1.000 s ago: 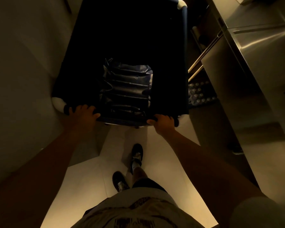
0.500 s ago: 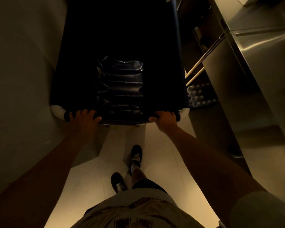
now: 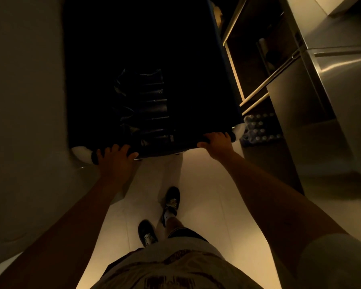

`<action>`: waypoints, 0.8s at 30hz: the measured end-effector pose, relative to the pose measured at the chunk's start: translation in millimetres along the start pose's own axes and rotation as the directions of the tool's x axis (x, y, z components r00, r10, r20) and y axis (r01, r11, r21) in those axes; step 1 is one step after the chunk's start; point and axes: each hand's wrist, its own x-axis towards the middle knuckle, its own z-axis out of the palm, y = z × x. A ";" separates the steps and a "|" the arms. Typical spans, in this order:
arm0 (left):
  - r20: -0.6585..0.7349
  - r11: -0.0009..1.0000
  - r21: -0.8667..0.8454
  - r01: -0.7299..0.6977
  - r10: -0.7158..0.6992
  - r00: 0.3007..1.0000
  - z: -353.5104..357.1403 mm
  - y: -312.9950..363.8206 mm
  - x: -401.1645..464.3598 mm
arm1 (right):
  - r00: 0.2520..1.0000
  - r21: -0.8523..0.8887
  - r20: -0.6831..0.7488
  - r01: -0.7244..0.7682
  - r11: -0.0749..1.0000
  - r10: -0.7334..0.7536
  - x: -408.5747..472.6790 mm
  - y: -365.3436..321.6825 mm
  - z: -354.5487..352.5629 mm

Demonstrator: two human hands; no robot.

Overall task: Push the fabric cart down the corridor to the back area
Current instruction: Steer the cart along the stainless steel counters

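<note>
The fabric cart [image 3: 146, 59] sits right ahead of me in the corridor, my left hand [image 3: 115, 157] and right hand [image 3: 217, 142] clamped round its handle bar [image 3: 167, 148]. It's tight: cart's left corner nearly brushes the wall [image 3: 25, 101], and the steel shelving [image 3: 279, 80] right of the cart could snag it. Inside the cart, dark folded material [image 3: 142, 105], too dim to identify.

No text, label or number can be read; the shirt [image 3: 171, 270] print is too dim.
</note>
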 end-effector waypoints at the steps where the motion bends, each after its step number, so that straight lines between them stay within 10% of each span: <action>1: -0.004 1.000 -0.006 0.006 -0.006 1.000 1.3 1.7 0.2 | 1.000 0.004 0.004 0.009 1.000 -0.009 3.8 0.9 -2.1; 24: 0.003 0.997 -0.005 0.081 -0.081 0.997 -12.0 10.6 37.7 | 0.997 0.047 -0.022 0.070 0.996 -0.069 47.1 3.8 -16.0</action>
